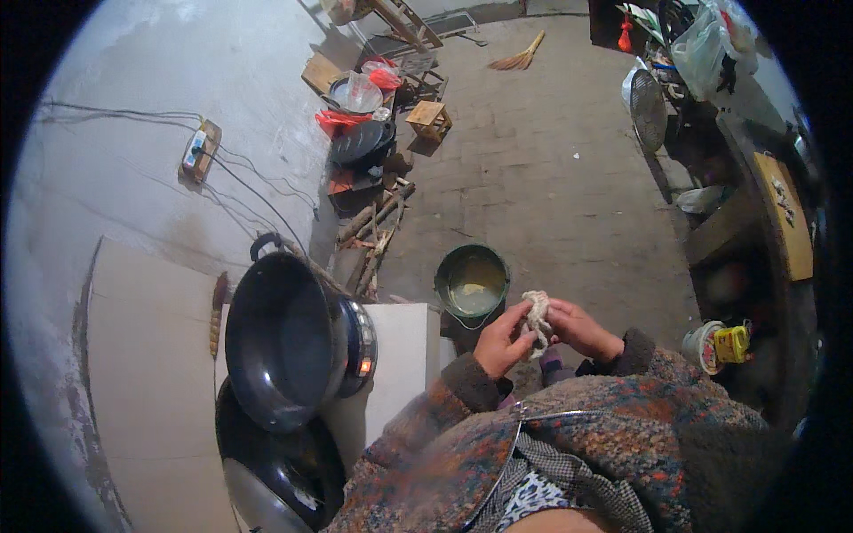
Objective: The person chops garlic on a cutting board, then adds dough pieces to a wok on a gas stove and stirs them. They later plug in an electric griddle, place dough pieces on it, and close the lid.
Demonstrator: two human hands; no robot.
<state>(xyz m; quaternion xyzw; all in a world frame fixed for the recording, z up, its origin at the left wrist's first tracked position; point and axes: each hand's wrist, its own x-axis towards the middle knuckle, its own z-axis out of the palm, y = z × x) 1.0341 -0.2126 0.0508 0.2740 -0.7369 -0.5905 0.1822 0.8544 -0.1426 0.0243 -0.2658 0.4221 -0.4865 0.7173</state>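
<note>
Both my hands meet in front of my body around a crumpled off-white cloth (537, 313). My left hand (504, 340) grips its left side, fingertips and thumb pressed on it. From the right, my right hand (581, 330) holds the same cloth, its lower fingers partly hidden. Just beyond and left of my hands, a dark green bucket (442, 276) with a wire handle stands on the floor, with cloudy liquid and a pale lump inside.
On the left, a deep black pot (280, 340) sits tilted at an electric cooker (360, 346) with a lit display, above a dark wok (333, 460). Firewood (376, 220), a wooden stool (430, 120) and a straw broom (523, 56) lie farther off. A cutting board (783, 220) is at right.
</note>
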